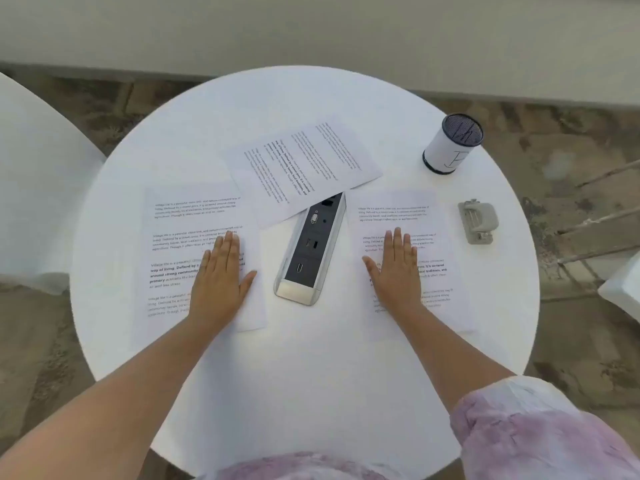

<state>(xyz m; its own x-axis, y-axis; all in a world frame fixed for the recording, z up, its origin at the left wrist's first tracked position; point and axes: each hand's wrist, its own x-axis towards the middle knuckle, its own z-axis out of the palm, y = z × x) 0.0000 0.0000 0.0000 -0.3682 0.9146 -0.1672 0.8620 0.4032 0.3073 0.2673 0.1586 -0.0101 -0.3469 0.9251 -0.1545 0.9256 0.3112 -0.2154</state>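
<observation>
While both grips (218, 275) (398, 271) press sheets (180, 216) (398, 209), a socket box (308, 251) lies between.

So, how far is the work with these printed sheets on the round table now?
Done: three printed sheets lie spread out on the table. In hand: the left hand rests flat on the left sheet, the right hand flat on the right sheet; neither grips. Left: the far sheet lies untouched, partly over the port panel, and the hole punch stands untouched.
</observation>
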